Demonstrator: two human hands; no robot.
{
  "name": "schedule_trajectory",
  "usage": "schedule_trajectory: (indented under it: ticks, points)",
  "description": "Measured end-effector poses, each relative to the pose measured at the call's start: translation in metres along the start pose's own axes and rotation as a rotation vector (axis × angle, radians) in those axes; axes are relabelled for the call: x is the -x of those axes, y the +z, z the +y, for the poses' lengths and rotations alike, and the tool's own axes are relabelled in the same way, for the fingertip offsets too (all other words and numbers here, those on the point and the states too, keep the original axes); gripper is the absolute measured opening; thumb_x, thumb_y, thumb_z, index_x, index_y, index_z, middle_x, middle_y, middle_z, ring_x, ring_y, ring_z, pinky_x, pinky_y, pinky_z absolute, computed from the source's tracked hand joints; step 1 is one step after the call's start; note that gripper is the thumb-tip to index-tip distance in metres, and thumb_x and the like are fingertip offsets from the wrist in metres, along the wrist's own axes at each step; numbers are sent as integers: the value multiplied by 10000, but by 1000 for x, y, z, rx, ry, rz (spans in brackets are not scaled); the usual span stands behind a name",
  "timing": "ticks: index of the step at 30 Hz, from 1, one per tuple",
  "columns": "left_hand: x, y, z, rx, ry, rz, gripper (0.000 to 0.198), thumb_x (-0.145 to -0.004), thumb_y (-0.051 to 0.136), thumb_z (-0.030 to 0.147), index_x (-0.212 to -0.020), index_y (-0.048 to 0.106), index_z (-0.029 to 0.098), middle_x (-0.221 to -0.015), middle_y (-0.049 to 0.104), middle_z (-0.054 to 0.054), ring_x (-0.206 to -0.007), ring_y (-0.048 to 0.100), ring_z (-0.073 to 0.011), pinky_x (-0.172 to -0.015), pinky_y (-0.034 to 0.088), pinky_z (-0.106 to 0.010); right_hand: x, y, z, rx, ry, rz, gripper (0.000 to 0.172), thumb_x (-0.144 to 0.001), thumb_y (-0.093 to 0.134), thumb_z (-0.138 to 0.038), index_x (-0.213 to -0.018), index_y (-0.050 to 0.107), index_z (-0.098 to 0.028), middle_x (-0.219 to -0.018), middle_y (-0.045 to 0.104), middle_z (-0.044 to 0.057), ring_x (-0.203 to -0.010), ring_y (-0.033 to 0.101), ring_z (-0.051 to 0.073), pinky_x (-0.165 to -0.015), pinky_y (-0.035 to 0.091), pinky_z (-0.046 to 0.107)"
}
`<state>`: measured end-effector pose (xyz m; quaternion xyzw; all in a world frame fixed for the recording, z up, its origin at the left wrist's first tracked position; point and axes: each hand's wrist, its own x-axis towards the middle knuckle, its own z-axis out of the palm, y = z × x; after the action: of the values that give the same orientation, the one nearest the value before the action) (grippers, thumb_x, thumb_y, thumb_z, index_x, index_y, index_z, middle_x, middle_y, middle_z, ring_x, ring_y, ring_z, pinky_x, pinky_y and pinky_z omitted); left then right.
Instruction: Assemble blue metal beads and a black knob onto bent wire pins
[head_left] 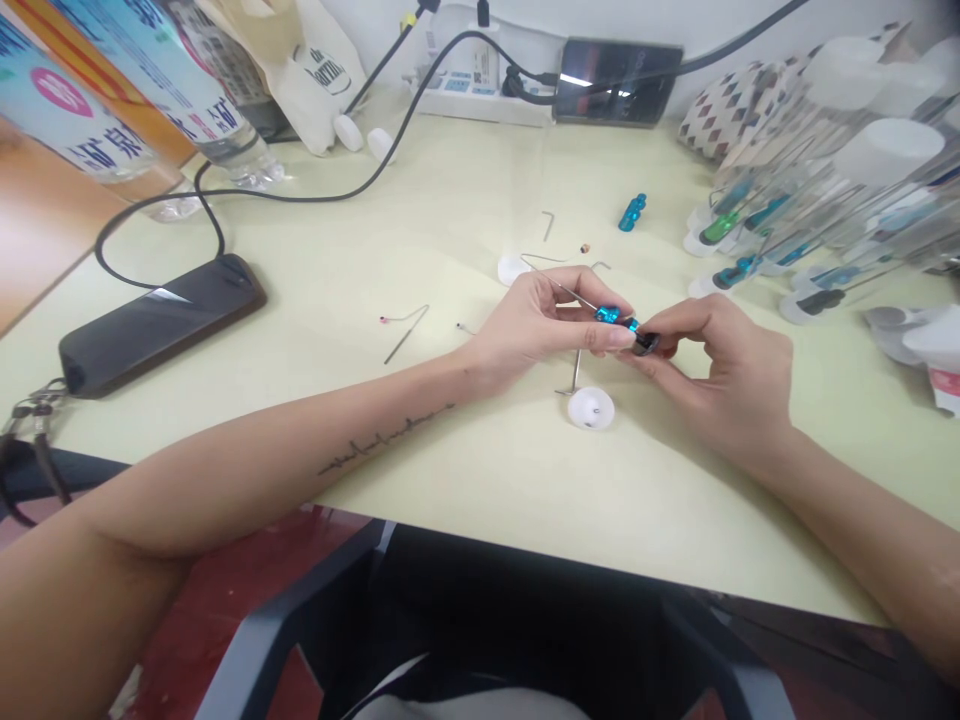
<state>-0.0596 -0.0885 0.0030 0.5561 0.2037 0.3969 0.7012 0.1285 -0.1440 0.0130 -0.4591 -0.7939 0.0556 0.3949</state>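
Firstly, far left: a black smartphone (161,325) lies flat on the pale yellow desk (480,500), and a black cable (300,195) curves behind it.

Desk middle: a bent thin wire (405,333) lies well apart from the hands.

Left hand: (544,320) it makes a narrow pinch, holding a thin steel rod (574,298) and a blue metal sleeve (607,315) above the desk.

Below the hands: a white round base (591,408) carries an upright metal pin (575,372).

Right hand: (720,375) also narrow, its fingertips hold a small dark round piece (645,345) at the sleeve's end.

Handling: these parts seem light and stiff, but perhaps slippery. The sleeve looks the safest place to grip, because the thin rod may bend.

Far right: a row of clear-shafted tools (825,200) stands on white caps.
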Motion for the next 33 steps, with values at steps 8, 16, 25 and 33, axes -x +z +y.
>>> schedule_trajectory:
  ticks: [8, 16, 25, 33]
  points:
    - [1, 1, 1, -24, -2, -13, 244, -645, 798, 217, -809, 638, 134, -801, 648, 15, -737, 623, -74, -687, 518, -215, -1, -5, 3, -94, 9, -149, 245, -928, 504, -352, -762, 605, -203, -596, 616, -10, -498, 560, 107, -467, 372, 249]
    - [0, 0, 0, -40, 11, 2, 232, -650, 795, 219, -808, 640, 150, -787, 645, 16, -750, 632, -83, -712, 522, -225, 1, 0, 2, 21, -34, -43, 92, -841, 642, -270, -904, 585, -234, -705, 643, -19, -585, 588, 119, -548, 429, 238]
    - [1, 1, 1, -57, 17, -20, 251, -656, 794, 265, -808, 637, 141, -801, 645, 15, -742, 623, -75, -673, 518, -216, -1, -6, 2, -98, 9, -222, 332, -966, 422, -350, -718, 586, -201, -571, 597, -20, -499, 560, 90, -490, 392, 228]
    - [0, 0, 1, -56, 13, -5, 232, -656, 792, 226, -813, 638, 149, -795, 650, 21, -734, 627, -78, -722, 529, -246, -1, -1, 3, 40, -54, -74, 85, -825, 661, -285, -825, 598, -228, -606, 618, -39, -481, 531, 96, -467, 374, 235]
